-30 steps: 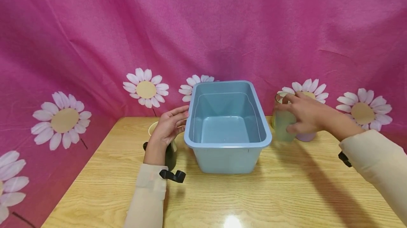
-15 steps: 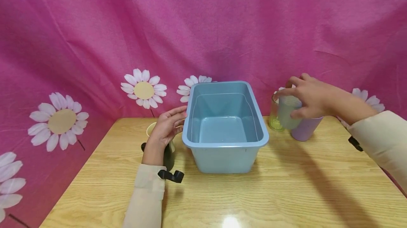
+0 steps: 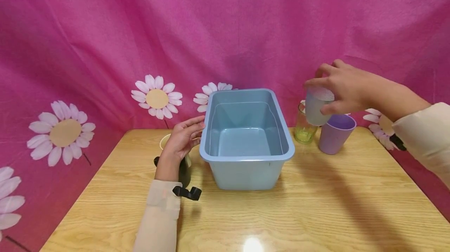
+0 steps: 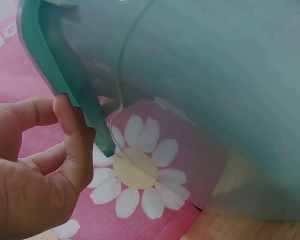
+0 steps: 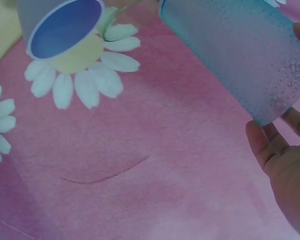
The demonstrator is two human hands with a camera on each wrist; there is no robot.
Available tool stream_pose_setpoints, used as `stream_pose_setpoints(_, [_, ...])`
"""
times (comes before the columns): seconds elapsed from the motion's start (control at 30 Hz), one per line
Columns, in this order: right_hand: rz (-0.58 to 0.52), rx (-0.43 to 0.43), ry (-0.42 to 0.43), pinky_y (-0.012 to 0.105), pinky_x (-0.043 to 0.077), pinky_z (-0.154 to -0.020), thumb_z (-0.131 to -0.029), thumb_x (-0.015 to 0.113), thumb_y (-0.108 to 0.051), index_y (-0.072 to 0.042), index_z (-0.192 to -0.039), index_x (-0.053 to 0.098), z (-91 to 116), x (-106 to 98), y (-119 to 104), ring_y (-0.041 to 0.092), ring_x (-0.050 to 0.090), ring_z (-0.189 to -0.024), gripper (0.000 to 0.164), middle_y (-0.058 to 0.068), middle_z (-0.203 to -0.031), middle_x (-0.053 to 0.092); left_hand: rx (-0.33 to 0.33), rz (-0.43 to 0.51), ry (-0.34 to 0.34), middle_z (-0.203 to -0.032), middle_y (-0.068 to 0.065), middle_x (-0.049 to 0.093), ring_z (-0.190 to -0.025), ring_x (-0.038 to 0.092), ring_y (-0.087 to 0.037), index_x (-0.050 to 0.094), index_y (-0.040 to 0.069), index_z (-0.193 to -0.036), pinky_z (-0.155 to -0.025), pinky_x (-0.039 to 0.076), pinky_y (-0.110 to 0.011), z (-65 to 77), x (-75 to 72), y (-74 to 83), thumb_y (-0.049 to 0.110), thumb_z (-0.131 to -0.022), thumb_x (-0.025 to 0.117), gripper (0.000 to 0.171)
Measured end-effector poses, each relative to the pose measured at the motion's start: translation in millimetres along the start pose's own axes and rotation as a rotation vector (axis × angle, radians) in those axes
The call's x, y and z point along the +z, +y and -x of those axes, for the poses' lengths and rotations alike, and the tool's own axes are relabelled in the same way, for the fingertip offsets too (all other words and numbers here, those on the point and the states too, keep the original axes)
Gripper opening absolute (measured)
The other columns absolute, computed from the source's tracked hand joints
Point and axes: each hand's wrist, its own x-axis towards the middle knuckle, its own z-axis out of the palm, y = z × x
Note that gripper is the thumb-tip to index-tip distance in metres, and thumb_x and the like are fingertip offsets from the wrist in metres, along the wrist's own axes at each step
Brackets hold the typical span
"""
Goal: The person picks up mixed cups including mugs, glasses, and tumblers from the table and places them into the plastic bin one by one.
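In the head view my right hand (image 3: 348,88) pinches a frosted glass tumbler (image 3: 316,109) near its upper end, raised above the table at the right. The right wrist view shows the frosted tumbler's speckled side (image 5: 240,50) with the fingertips at its upper end. Below it, a purple cup (image 3: 334,134) and a clear glass with a greenish base (image 3: 304,129) stand upright. My left hand (image 3: 181,138) rests its fingertips against the left rim of a blue-grey plastic basin (image 3: 246,174). In the left wrist view, those fingers (image 4: 72,145) meet the rim.
Partly hidden behind the left hand and wrist are a cream-rimmed cup (image 3: 163,142) and a dark vessel (image 3: 184,174). The wooden table (image 3: 316,213) backs onto a pink flowered cloth (image 3: 225,29).
My right hand has lifted the frosted tumbler up and slightly right, uncovering the clear glass and purple cup. The left hand stays at the basin's rim.
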Motion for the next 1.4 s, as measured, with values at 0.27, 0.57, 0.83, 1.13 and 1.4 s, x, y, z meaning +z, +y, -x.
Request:
stream_pose_setpoints(0.27, [-0.015,-0.016,0.011,0.052,0.043,-0.078,-0.073,0.079,-0.028,-0.013,-0.138,0.065,-14,-19,-7,0.040,0.050,-0.102,0.067,0.021,-0.127,0.058,0.004,0.016,0.000,-0.103,-0.003,0.074,-0.082,0.072,-0.017,0.058,-0.003,-0.140,-0.074,0.060,-0.029,-0.9,-0.9,-2.0,0.008,-0.098,0.067,0.044])
stream_pose_setpoints(0.57, [-0.037,0.004,0.011,0.053,0.043,-0.081,-0.075,0.080,-0.027,-0.013,-0.141,0.062,-26,-32,-12,0.041,0.050,-0.104,0.069,0.023,-0.127,0.058,0.002,0.010,0.020,-0.104,-0.003,0.074,-0.084,0.072,-0.018,0.061,-0.001,-0.137,-0.075,0.060,-0.030,-2.8,-2.7,-3.7,0.009,-0.098,0.068,0.041])
stream_pose_setpoints(0.83, [-0.059,0.026,-0.002,0.049,0.045,-0.077,-0.077,0.077,-0.028,-0.014,-0.140,0.063,-40,-35,-24,0.037,0.050,-0.102,0.066,0.021,-0.124,0.059,0.010,0.019,-0.014,-0.103,-0.001,0.073,-0.081,0.071,-0.016,0.056,-0.003,-0.141,-0.073,0.059,-0.030,-4.5,-3.5,-3.4,0.007,-0.099,0.066,0.045])
stream_pose_setpoints(1.13, [-0.118,0.032,-0.021,0.047,0.046,-0.077,-0.079,0.074,-0.026,-0.014,-0.142,0.062,-57,-27,-38,0.035,0.049,-0.103,0.065,0.019,-0.124,0.057,-0.002,0.014,0.016,-0.103,-0.003,0.074,-0.081,0.071,-0.017,0.061,-0.001,-0.137,-0.074,0.059,-0.031,-4.0,-1.5,-5.1,0.008,-0.098,0.068,0.041])
stream_pose_setpoints(1.4, [-0.140,-0.013,0.004,0.048,0.044,-0.081,-0.079,0.074,-0.027,-0.012,-0.142,0.059,-65,-24,-49,0.036,0.048,-0.105,0.067,0.017,-0.126,0.057,0.006,-0.001,0.014,-0.105,-0.004,0.074,-0.084,0.071,-0.017,0.062,0.000,-0.137,-0.076,0.059,-0.032,-5.3,1.4,-4.4,0.009,-0.098,0.069,0.041])
